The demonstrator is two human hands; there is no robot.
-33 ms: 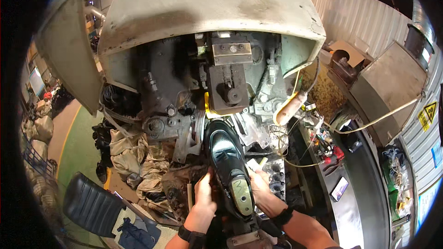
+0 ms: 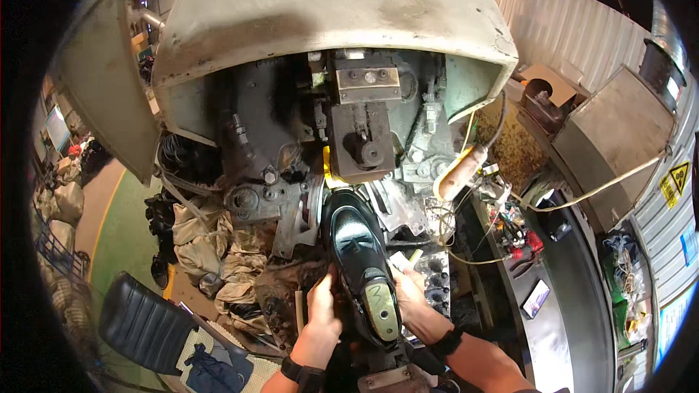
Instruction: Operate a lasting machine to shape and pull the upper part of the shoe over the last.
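A glossy black shoe (image 2: 355,244) sits on a shoe last (image 2: 382,309) with a pale metal top plate. Its toe points away from me, up against the machine's metal jaws (image 2: 302,211), below a dark block (image 2: 360,142). My left hand (image 2: 320,309) is closed at the shoe's left side near the heel, thumb toward the upper, its other fingers mostly hidden. On the right side my right hand (image 2: 410,295) presses against the shoe, fingers partly out of sight beneath it. A dark band circles each wrist.
A pale hood (image 2: 335,7) overhangs the machine. To the right hangs a worn handle-like piece (image 2: 462,173) on a cable. Beyond it a bench holds red-handled pliers (image 2: 523,255) and a phone (image 2: 536,298). At left are a black chair (image 2: 142,320) and cloth sacks (image 2: 200,247).
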